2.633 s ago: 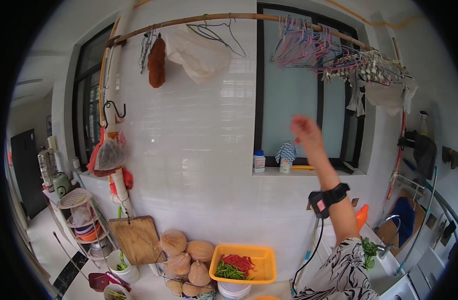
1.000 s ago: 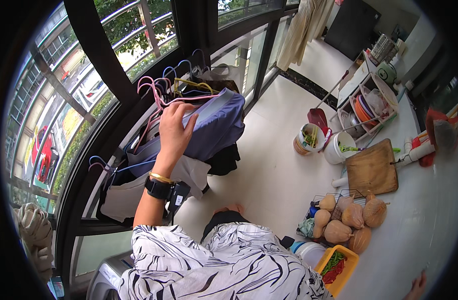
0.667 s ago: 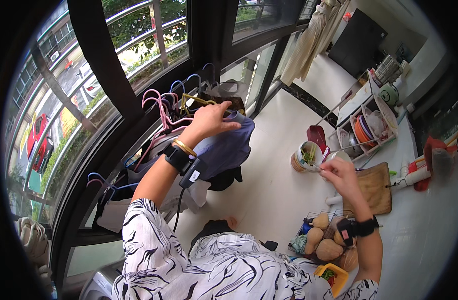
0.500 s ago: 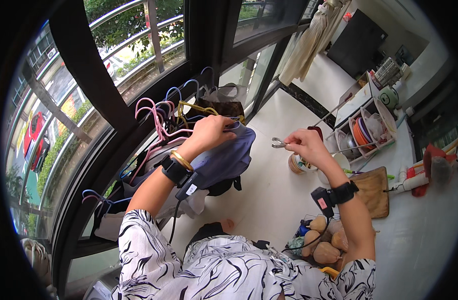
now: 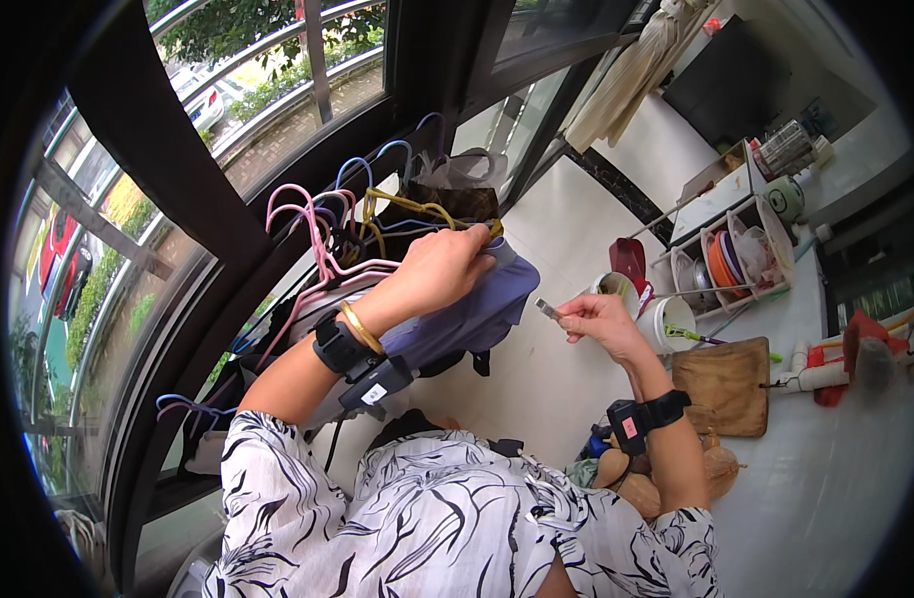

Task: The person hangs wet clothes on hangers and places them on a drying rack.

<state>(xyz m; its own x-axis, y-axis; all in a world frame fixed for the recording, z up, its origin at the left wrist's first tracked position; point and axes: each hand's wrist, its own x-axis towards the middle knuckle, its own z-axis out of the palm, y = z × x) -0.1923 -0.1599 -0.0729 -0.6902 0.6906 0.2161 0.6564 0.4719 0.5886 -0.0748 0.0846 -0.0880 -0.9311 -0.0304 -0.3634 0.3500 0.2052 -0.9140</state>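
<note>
Gripping from above, the left hand [image 5: 442, 271] has its fingers pressed down around the top of a bluish-purple garment [image 5: 472, 317], which hangs bunched beneath it from a hanger (the hanger's hook cannot be made out among the rest). That garment sits just below a crowded cluster of plastic hangers [image 5: 352, 214], pink, blue and yellow, strung along the dark window frame [image 5: 168, 169]. To the right of the garment and clear of it, the right hand [image 5: 599, 321] has thumb and forefinger pressed together on a small pale clothes peg [image 5: 547, 309], whose tip points back toward the cloth. Both wrists wear black strapped devices, and the left wrist also carries a gold bangle [image 5: 358, 327]. Farther right of the garment, past the right forearm, a wooden cutting board [image 5: 728, 387] leans by a white rack of dishes [image 5: 736, 254], with two white buckets [image 5: 666, 321] between them and the peg. Brown coconuts [image 5: 631, 483] lie below the right wrist.
</note>
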